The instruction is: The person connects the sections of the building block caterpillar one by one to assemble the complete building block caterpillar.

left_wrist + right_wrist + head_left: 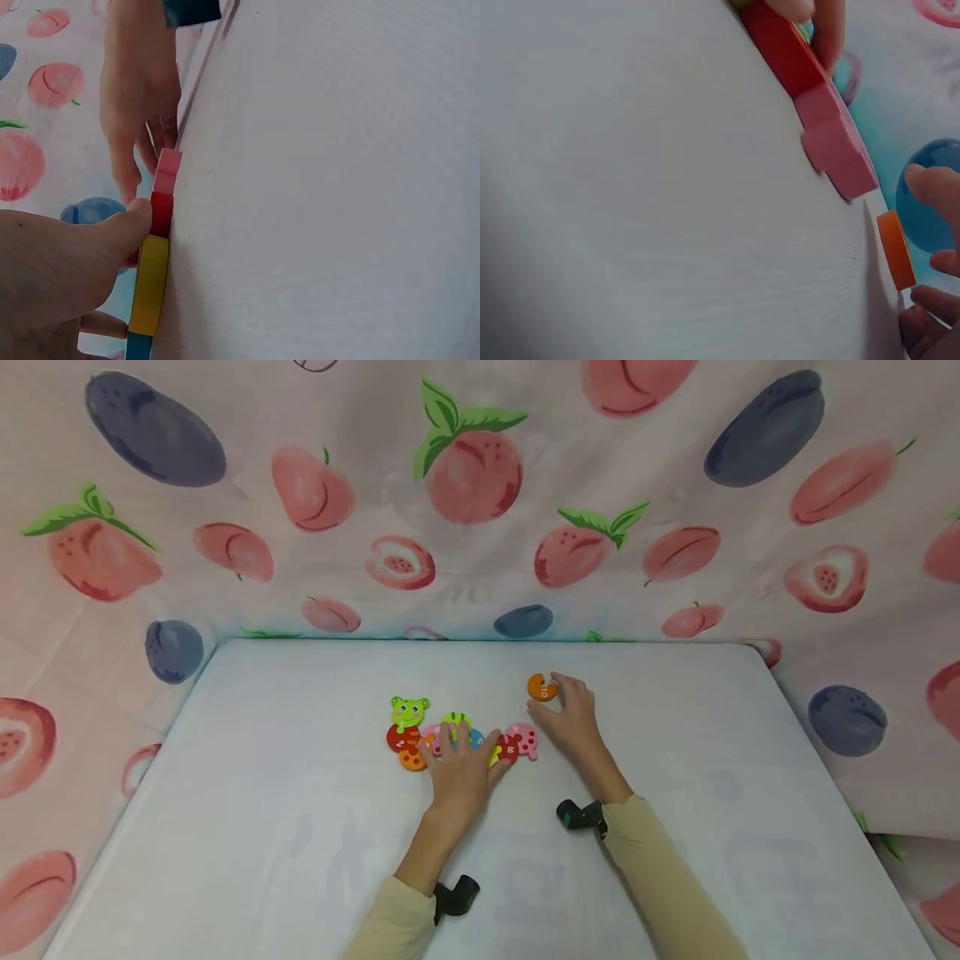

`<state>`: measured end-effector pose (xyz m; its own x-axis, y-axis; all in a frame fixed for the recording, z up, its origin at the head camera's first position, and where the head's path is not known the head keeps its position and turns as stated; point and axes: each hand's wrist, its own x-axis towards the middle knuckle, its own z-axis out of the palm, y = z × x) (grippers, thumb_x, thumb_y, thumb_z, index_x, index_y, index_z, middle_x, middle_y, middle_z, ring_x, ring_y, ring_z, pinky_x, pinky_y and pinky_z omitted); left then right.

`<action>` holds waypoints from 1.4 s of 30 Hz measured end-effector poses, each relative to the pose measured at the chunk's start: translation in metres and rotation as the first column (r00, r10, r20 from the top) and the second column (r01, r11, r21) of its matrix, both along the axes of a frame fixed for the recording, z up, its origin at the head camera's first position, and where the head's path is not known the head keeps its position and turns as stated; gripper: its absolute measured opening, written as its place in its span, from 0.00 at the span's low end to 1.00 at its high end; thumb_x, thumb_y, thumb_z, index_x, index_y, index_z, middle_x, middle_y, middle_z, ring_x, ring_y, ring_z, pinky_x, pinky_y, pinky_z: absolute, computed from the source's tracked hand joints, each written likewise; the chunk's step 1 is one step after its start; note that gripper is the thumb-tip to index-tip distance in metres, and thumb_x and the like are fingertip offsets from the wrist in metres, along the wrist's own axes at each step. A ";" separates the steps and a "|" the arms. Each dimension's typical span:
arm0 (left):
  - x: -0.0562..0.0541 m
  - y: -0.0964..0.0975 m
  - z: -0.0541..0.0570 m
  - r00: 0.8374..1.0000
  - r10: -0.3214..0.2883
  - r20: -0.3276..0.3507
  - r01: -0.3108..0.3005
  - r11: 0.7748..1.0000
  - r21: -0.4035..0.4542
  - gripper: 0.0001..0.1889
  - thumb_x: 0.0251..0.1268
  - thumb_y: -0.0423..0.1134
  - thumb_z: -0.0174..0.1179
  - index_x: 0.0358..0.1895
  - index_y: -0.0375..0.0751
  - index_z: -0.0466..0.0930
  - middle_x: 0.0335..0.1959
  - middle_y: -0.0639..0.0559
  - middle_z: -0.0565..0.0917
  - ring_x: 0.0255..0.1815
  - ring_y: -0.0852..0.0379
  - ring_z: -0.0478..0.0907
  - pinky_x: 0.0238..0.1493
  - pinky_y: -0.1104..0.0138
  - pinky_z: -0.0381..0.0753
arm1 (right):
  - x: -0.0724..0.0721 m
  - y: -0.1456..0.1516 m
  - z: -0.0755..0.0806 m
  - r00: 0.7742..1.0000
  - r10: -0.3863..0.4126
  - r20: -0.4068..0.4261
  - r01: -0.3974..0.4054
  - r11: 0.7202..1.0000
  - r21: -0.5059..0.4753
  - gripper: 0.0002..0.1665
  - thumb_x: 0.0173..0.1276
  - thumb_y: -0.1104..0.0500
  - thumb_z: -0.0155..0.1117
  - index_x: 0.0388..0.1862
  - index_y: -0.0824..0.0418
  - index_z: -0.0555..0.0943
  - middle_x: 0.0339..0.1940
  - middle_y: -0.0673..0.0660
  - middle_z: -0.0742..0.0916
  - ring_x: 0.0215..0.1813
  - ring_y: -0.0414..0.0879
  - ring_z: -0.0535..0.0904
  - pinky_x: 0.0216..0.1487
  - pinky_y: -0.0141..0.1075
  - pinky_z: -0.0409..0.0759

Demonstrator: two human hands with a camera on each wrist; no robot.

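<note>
A row of colourful numbered puzzle pieces forms a caterpillar, with a green smiling face piece (408, 710) at its left end. My left hand (456, 781) rests over the middle pieces, fingers spread, covering several of them. Its thumb touches the side of a red piece (162, 214) beside a yellow piece (150, 285). A pink dotted piece (522, 739) ends the row on the right. Beyond it, my right hand (576, 717) holds an orange piece (542, 687) marked 10 between thumb and fingers. This orange piece (896, 250) stands apart from the pink one.
The white table (262, 827) spreads around the pieces. A fruit-patterned cloth (480, 568) hangs behind its far edge. Black wrist cameras sit on the left wrist (456, 897) and the right wrist (581, 816).
</note>
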<state>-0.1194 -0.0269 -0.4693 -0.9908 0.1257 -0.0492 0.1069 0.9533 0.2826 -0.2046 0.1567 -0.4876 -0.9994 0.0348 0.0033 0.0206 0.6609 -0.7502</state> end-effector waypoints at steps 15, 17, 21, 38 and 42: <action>0.000 -0.001 -0.001 1.000 0.000 -0.014 0.000 1.000 0.009 0.29 0.64 0.62 0.56 0.68 0.63 0.70 0.72 0.37 0.64 0.75 0.33 0.53 0.65 0.27 0.53 | -0.028 0.000 0.004 0.994 0.104 0.039 -0.109 0.975 0.193 0.31 0.66 0.50 0.64 0.63 0.66 0.73 0.69 0.68 0.69 0.67 0.64 0.63 0.65 0.54 0.70; 0.000 -0.002 -0.001 1.000 0.001 -0.010 -0.001 1.000 0.011 0.29 0.64 0.62 0.56 0.68 0.63 0.70 0.72 0.37 0.63 0.75 0.33 0.53 0.66 0.27 0.52 | -0.024 0.001 0.001 0.993 0.116 0.034 -0.119 0.983 0.140 0.30 0.67 0.52 0.63 0.63 0.66 0.74 0.69 0.67 0.69 0.68 0.64 0.64 0.68 0.55 0.68; 0.000 -0.004 -0.001 1.000 0.003 -0.006 -0.003 1.000 0.004 0.29 0.64 0.62 0.55 0.68 0.64 0.69 0.73 0.38 0.63 0.76 0.33 0.53 0.66 0.28 0.52 | -0.015 0.005 -0.004 0.986 0.164 0.014 -0.165 0.986 0.036 0.28 0.69 0.55 0.60 0.65 0.66 0.73 0.71 0.68 0.67 0.71 0.64 0.63 0.72 0.56 0.64; 0.001 -0.002 0.001 1.000 0.003 -0.001 -0.003 0.999 0.049 0.29 0.64 0.61 0.55 0.68 0.62 0.70 0.73 0.37 0.63 0.76 0.32 0.52 0.67 0.27 0.48 | 0.068 0.005 -0.010 0.991 0.125 -0.039 -0.131 0.963 -0.235 0.27 0.74 0.53 0.56 0.69 0.58 0.68 0.67 0.62 0.72 0.63 0.56 0.72 0.69 0.53 0.71; 0.001 -0.003 0.000 1.000 0.005 -0.008 -0.005 0.999 0.046 0.28 0.65 0.62 0.54 0.68 0.63 0.70 0.73 0.37 0.63 0.76 0.32 0.53 0.67 0.27 0.47 | 0.088 -0.003 -0.010 0.992 0.108 -0.072 -0.120 0.975 -0.188 0.24 0.71 0.58 0.59 0.65 0.59 0.72 0.66 0.61 0.73 0.65 0.55 0.72 0.69 0.52 0.71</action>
<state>-0.1185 -0.0299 -0.4690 -0.9919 0.1225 -0.0350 0.1046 0.9400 0.3248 -0.1170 0.1537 -0.4979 -0.9949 -0.0733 0.0689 -0.0965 0.5001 -0.8606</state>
